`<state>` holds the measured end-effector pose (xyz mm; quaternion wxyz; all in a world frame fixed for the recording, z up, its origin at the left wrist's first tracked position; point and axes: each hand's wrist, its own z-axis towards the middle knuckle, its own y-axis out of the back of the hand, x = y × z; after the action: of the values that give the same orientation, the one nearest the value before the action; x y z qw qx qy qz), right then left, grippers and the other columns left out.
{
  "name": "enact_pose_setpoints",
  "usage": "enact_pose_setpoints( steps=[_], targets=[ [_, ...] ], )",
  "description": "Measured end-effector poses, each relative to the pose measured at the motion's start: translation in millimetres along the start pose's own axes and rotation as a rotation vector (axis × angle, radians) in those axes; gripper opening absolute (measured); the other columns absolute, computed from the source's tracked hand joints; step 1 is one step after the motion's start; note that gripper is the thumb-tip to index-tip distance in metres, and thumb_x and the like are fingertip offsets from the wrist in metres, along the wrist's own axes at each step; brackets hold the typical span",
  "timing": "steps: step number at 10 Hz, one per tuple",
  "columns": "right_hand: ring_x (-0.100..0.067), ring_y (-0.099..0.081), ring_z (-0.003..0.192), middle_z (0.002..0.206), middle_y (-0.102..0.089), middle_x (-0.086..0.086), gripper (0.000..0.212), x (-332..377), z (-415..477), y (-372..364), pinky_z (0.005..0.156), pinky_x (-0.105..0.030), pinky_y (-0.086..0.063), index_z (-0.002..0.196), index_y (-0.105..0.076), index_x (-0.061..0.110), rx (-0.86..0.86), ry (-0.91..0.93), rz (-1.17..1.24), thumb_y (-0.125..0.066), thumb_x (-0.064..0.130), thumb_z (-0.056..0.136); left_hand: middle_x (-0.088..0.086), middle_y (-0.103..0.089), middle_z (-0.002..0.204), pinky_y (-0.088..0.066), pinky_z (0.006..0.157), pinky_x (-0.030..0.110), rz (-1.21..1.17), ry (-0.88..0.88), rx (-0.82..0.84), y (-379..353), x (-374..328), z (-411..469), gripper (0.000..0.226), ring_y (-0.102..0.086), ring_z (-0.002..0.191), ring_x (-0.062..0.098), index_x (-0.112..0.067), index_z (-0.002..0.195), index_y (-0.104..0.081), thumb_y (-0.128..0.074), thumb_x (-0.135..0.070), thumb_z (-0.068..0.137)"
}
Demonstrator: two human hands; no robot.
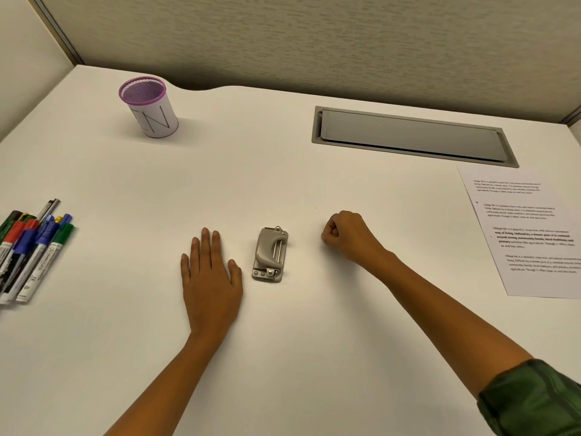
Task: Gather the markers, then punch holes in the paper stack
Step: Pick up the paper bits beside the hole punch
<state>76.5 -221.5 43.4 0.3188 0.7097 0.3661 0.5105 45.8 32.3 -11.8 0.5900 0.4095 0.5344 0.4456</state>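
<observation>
Several markers [30,250] with red, blue, green and black caps lie bunched at the desk's left edge. A small grey hole punch [270,254] sits in the middle of the desk. My left hand [210,278] lies flat, palm down, just left of the punch, holding nothing. My right hand [347,236] rests as a closed fist to the right of the punch, with nothing visible in it. A printed paper stack [531,234] lies at the right edge, partly cut off by the frame.
A purple mesh pen cup [150,108] wrapped in white paper stands at the back left. A grey cable hatch [412,136] is set into the white desk [283,171] at the back right. Fabric partition walls close off the back and left.
</observation>
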Motion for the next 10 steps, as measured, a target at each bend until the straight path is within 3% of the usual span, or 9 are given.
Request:
enact_pose_setpoints(
  steps=[2,4,6,7,8,10],
  targets=[
    [-0.020,-0.054,0.064,0.071,-0.059,-0.005,0.012,-9.1,-0.2,8.3,0.056,-0.022,-0.043,0.071,-0.050,0.010,-0.045,-0.209,0.537,-0.053,0.003,0.081,0.007,-0.021,0.158,-0.014,0.119,0.044,-0.001,-0.001,0.000,-0.6,0.2,0.6,0.060,-0.019,0.146,0.025,-0.010,0.149,-0.024,-0.027,-0.030,0.092],
    [-0.019,-0.068,0.063,0.075,-0.071,-0.010,0.014,-13.7,3.9,19.2,0.074,-0.033,-0.056,0.079,-0.057,0.007,-0.129,-0.201,0.792,-0.070,0.004,0.078,0.008,-0.021,0.158,-0.015,0.119,0.044,0.007,0.001,0.004,-1.2,0.2,1.0,0.060,-0.019,0.146,0.025,-0.011,0.149,-0.024,-0.027,-0.030,0.092],
    [-0.008,-0.058,0.062,0.075,-0.066,0.000,0.006,-6.6,14.8,20.6,0.058,-0.003,-0.041,0.084,-0.069,0.010,-0.210,-0.047,0.354,-0.071,0.009,0.078,0.008,-0.021,0.158,-0.015,0.119,0.044,0.011,0.002,0.004,-1.3,0.7,0.8,0.060,-0.019,0.146,0.025,-0.011,0.149,-0.024,-0.027,-0.030,0.092],
    [-0.012,-0.053,0.068,0.079,-0.067,-0.007,0.009,-1.4,24.3,13.6,0.062,-0.012,-0.037,0.088,-0.070,0.005,-0.246,0.073,0.174,-0.071,0.006,0.079,0.007,-0.020,0.158,-0.015,0.119,0.044,0.012,0.001,0.006,-1.7,0.8,1.0,0.060,-0.019,0.146,0.025,-0.011,0.149,-0.024,-0.027,-0.030,0.093],
    [-0.014,-0.054,0.072,0.085,-0.069,-0.011,0.010,1.7,33.2,10.0,0.068,-0.017,-0.037,0.089,-0.070,0.002,-0.274,0.081,0.132,-0.070,0.007,0.081,0.007,-0.020,0.158,-0.015,0.119,0.044,0.011,0.001,0.005,-1.9,0.6,1.1,0.060,-0.019,0.146,0.025,-0.011,0.149,-0.024,-0.027,-0.030,0.093],
    [-0.026,-0.061,0.083,0.090,-0.068,-0.015,0.010,4.5,48.5,3.1,0.073,-0.033,-0.048,0.089,-0.067,-0.004,-0.254,0.048,0.007,-0.064,0.005,0.085,0.007,-0.021,0.158,-0.015,0.119,0.044,0.001,0.006,-0.002,-1.5,0.8,0.6,0.059,-0.020,0.146,0.024,-0.011,0.149,-0.025,-0.029,-0.029,0.092]
  ],
)
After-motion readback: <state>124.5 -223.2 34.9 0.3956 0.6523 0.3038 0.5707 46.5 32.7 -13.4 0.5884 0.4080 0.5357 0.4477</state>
